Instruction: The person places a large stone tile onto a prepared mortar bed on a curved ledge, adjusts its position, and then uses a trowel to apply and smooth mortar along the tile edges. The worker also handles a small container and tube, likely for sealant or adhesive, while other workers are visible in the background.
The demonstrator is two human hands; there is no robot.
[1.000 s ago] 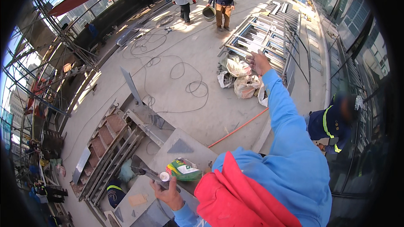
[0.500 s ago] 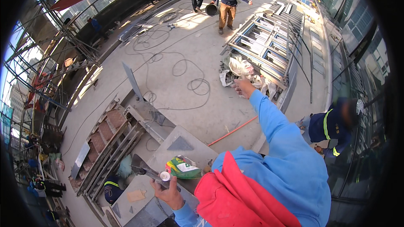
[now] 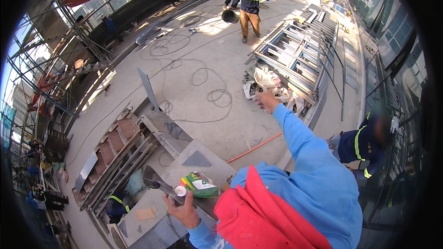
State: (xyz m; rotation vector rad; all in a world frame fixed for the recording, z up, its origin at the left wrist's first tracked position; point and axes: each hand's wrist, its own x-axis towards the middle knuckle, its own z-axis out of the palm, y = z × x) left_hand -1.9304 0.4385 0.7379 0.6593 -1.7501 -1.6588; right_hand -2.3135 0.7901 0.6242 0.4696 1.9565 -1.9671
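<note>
Tool (image 3: pixel 156 180): dark, with a flat blade-like part and a round white end (image 3: pixel 180 191); it sits in the left hand, its exact kind unclear from this angle.
Left hand (image 3: pixel 183 211): fingers curled around the tool, thumb close to the white end.
Right hand (image 3: pixel 266 101): held out far ahead of the left one, fingers loosely spread, nothing seen in its grasp.
Sleeve (image 3: pixel 302 131): light blue, running back from the right hand toward the body.
Bag (image 3: pixel 199 185): green with white, yellow and red, just right of the left hand; contact with the tool cannot be told.
Ledge (image 3: pixel 214 162): pale grey, ahead of the left hand, with a dark triangular piece (image 3: pixel 196 159) lying on it.
Flat tan piece (image 3: pixel 146 213): left of the left hand.
Sacks (image 3: pixel 266 78): whitish, heaped just beyond the right hand; touch cannot be judged.
Metal frames (image 3: pixel 291 48): stacked beyond the sacks, farther from the right hand.
Cable (image 3: pixel 225 93): looped on the floor, left of the right hand.
Orange line (image 3: pixel 254 147): on the floor, between the two hands.
Co-worker (image 3: pixel 249 1): well beyond the right hand, one arm raised, near a dark bucket (image 3: pixel 228 16).
</note>
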